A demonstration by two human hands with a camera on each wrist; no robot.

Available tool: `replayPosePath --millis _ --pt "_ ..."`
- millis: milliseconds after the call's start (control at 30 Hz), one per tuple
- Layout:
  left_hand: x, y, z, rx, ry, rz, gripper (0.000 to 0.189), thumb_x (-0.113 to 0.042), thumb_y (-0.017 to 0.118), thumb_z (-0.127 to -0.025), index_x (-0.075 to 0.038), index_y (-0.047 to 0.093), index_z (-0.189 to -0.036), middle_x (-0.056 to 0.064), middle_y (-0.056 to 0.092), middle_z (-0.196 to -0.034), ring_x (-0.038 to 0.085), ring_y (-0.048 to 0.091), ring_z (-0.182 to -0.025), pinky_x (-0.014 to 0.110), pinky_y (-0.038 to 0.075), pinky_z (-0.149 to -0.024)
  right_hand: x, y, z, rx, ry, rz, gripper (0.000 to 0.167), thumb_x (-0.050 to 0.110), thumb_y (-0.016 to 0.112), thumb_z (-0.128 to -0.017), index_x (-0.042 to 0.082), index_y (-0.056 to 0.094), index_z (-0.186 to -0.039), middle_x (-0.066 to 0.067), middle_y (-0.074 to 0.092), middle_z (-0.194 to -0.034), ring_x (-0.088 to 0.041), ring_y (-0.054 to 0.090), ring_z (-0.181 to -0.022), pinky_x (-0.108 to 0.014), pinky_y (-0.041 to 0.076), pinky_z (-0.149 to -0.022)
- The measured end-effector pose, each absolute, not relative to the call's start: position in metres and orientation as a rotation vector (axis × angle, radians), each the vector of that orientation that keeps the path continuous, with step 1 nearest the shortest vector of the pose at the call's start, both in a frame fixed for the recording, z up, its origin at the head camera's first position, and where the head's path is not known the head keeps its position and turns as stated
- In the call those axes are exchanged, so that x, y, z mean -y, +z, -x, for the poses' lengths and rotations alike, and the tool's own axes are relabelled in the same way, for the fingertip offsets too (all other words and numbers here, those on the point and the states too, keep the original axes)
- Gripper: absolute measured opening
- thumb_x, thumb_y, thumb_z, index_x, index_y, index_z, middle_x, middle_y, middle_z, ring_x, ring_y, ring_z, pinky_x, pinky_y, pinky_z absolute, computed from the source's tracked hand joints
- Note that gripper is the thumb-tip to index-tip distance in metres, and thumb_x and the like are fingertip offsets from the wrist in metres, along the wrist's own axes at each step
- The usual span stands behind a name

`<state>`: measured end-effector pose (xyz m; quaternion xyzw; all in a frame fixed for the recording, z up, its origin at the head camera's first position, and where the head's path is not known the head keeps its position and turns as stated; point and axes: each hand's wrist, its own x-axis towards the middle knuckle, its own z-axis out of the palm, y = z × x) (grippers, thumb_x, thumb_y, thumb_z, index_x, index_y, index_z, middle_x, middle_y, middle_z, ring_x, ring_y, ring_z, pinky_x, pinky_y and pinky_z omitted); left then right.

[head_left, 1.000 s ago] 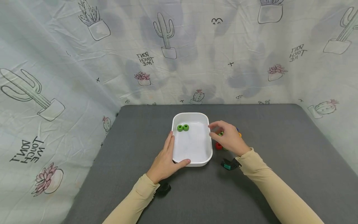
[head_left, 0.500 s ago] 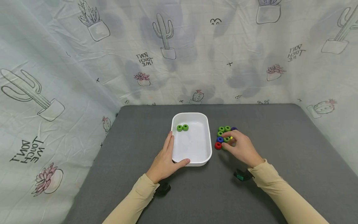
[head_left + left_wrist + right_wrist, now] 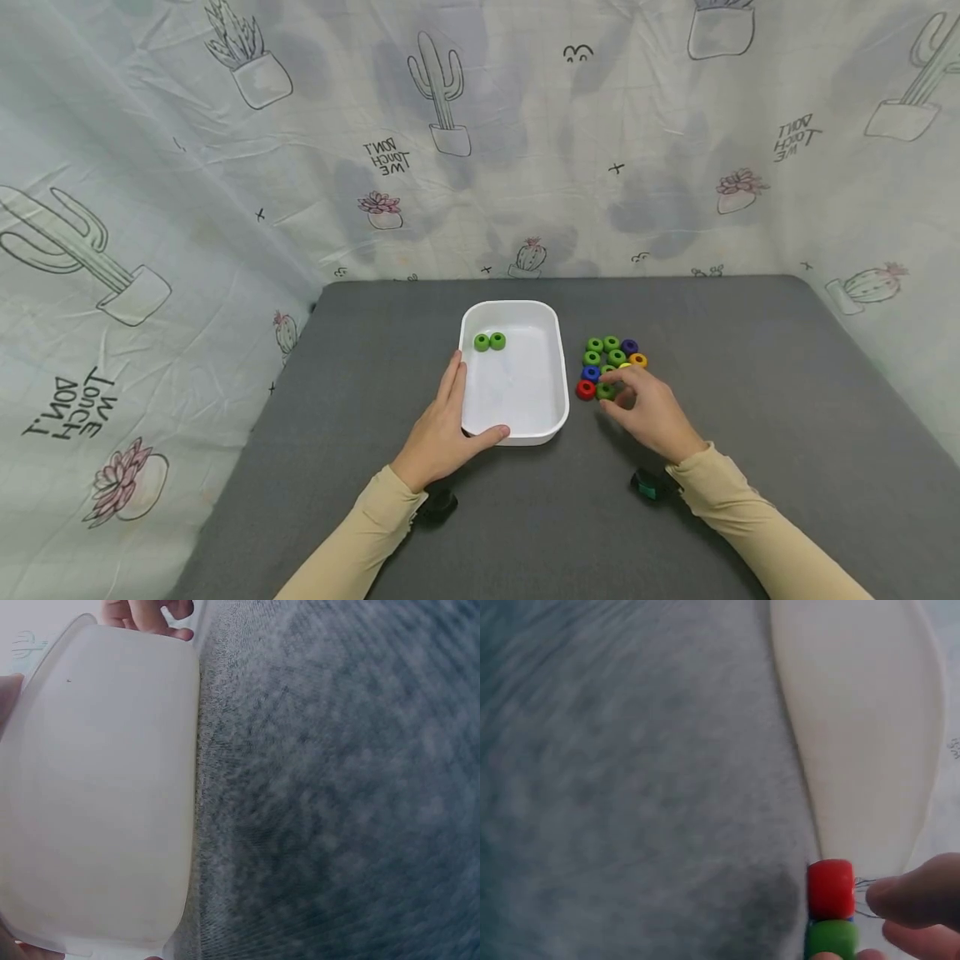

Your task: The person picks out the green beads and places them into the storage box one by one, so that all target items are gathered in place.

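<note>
A white rectangular tray [image 3: 513, 387] stands on the grey table with two green beads [image 3: 490, 342] in its far left part. My left hand [image 3: 442, 429] rests against the tray's near left corner, fingers straight along the side and thumb at the front rim. To the right of the tray lies a group of coloured beads. My right hand [image 3: 651, 412] hovers over its near end, thumb and forefinger apart on either side of a green bead [image 3: 605, 391]. Beside that one sits a red bead [image 3: 586, 389]. In the right wrist view, fingertips [image 3: 826, 955] appear close by the green bead.
The group also has blue beads [image 3: 591, 373], a purple bead [image 3: 629, 346], an orange bead [image 3: 638, 360] and several green beads [image 3: 611, 343]. My right hand partly covers a yellow one. A cactus-printed cloth [image 3: 525, 167] hangs behind the table.
My right hand has moved from the tray's right rim rightward to the beads, then slightly toward me, uncovering more of them. The left hand and tray stay put.
</note>
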<state>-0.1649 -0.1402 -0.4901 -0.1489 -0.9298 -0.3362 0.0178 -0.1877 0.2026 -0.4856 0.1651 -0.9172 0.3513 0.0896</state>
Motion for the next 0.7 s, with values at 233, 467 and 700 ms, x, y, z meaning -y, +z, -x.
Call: replayPosePath --millis 233,467,700 --pt "0.139 -0.488 0.165 2.892 -1.045 0.461 0.122 -0.075 0.068 -0.086 -0.008 0.009 -0.168 -0.006 -0.003 -0.177 0.03 0.035 -0.155 0.056 0.043 -0.112 -0.205 -0.49 0.187 2.723 1.04 -0.482 0.031 0.007 0.081 -0.087 0.008 0.073 -0.117 -0.009 0.071 -0.112 -0.011 0.067 -0.078 -0.035 0.052 -0.073" --pt "0.138 -0.487 0.165 2.896 -1.059 0.456 0.121 -0.075 0.068 -0.086 -0.008 0.01 -0.168 -0.006 -0.003 -0.177 0.031 0.035 -0.154 0.057 0.043 -0.112 -0.207 -0.492 0.188 2.742 1.061 -0.496 0.032 0.003 0.083 -0.085 0.007 0.075 -0.116 -0.008 0.07 -0.107 -0.009 0.065 -0.077 -0.03 0.05 -0.071" --pt "0.139 -0.487 0.165 2.89 -1.074 0.455 0.121 -0.075 0.068 -0.086 -0.011 0.007 -0.169 -0.008 -0.004 -0.177 0.03 0.034 -0.155 0.057 0.043 -0.112 -0.207 -0.497 0.19 2.757 1.074 -0.51 0.031 0.001 0.082 -0.086 0.01 0.074 -0.115 -0.006 0.069 -0.106 -0.01 0.064 -0.08 -0.03 0.049 -0.071"
